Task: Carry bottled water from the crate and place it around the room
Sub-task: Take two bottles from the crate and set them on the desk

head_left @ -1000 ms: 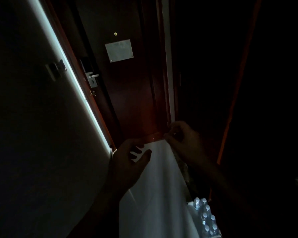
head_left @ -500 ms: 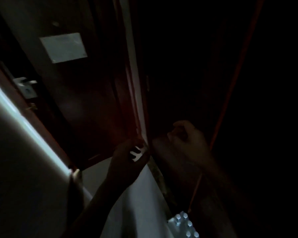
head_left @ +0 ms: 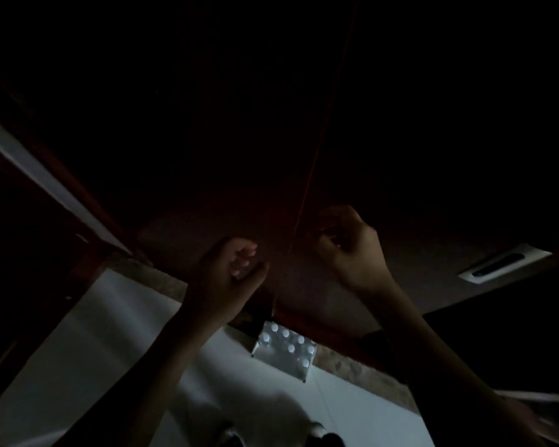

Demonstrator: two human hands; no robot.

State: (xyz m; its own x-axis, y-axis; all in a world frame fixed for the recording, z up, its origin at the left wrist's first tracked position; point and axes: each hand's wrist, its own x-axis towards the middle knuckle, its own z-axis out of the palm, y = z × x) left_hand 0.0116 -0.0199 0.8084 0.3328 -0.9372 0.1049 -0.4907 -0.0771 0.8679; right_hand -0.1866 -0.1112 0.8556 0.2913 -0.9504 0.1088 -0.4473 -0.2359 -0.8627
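Note:
The room is very dark. A shrink-wrapped pack of bottled water (head_left: 284, 348) with white caps stands on the pale floor, against the foot of a dark wooden panel. My left hand (head_left: 226, 275) is raised above and left of the pack with its fingers curled in, and nothing shows in it. My right hand (head_left: 349, 250) is raised to the right at about the same height, also curled into a loose fist in front of the panel. Neither hand touches the pack.
A dark wooden sliding panel (head_left: 400, 172) fills the upper view, with a thin reddish edge (head_left: 304, 201) and a recessed metal handle (head_left: 504, 262) at the right. Pale floor tiles (head_left: 110, 333) meet a speckled stone strip (head_left: 352, 366). My shoes (head_left: 317, 430) show at the bottom.
The view has swung right and down, so the entry door with its lever handle has left the frame. The bottle pack now sits near the centre. My left fingers have curled shut.

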